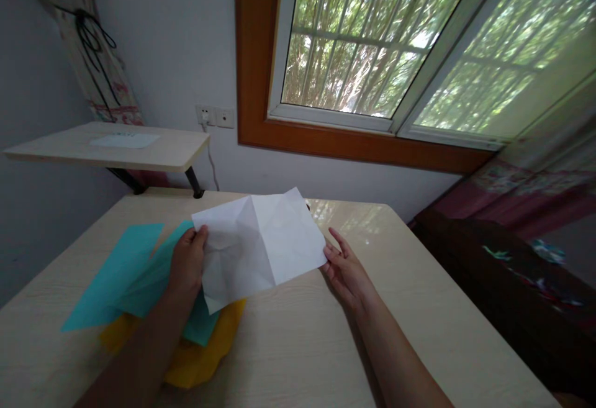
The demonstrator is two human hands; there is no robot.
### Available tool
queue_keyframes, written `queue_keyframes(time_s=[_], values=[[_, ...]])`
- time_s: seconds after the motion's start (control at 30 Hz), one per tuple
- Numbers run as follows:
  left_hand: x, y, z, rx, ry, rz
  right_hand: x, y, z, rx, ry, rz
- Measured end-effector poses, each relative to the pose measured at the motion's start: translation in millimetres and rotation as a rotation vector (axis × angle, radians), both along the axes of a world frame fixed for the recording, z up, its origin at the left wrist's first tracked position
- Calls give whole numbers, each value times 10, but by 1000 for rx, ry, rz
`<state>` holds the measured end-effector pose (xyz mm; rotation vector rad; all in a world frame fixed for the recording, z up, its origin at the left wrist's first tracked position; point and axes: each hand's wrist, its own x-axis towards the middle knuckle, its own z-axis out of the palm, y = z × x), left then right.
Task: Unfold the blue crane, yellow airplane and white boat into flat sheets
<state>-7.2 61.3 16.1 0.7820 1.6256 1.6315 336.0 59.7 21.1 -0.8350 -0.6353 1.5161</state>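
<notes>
A creased white sheet of paper (261, 240) hangs between my two hands, above the table. My left hand (187, 259) pinches its left edge, thumb on top. At the right corner, my right hand (344, 271) grips the sheet between thumb and fingers, with one finger raised. A fold line runs down the middle of the sheet. Under and beside my left forearm lie turquoise sheets (114, 271), overlapping one another. Beneath them, a yellow-orange sheet (205, 358) with an uneven edge shows partly; my forearm hides some of it.
The pale wooden table (419, 333) reaches the wall below a barred window (358, 41). A raised shelf (172, 150) at the back left bears a white paper slip (125, 140). Wall sockets (215, 116) with a cord are behind. Dark furniture (488, 271) stands beyond the right edge.
</notes>
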Motion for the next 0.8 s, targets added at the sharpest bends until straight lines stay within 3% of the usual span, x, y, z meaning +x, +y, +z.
queue_keyframes(time_s=[0.13, 0.23, 0.33, 0.5, 0.8], values=[[-56, 20, 9, -3, -2, -22, 97, 33, -10, 16, -6, -27], [-56, 28, 38, 34, -125, -56, 185, 56, -31, 13, -42, -37], [-6, 20, 129, 43, -303, -56, 235, 65, -26, 6, -72, -62], [85, -16, 320, -4, -437, -51, 227, 63, 17, 22, -109, -142], [3, -45, 377, 83, -406, -111, 147, 76, -36, 16, -77, -217]])
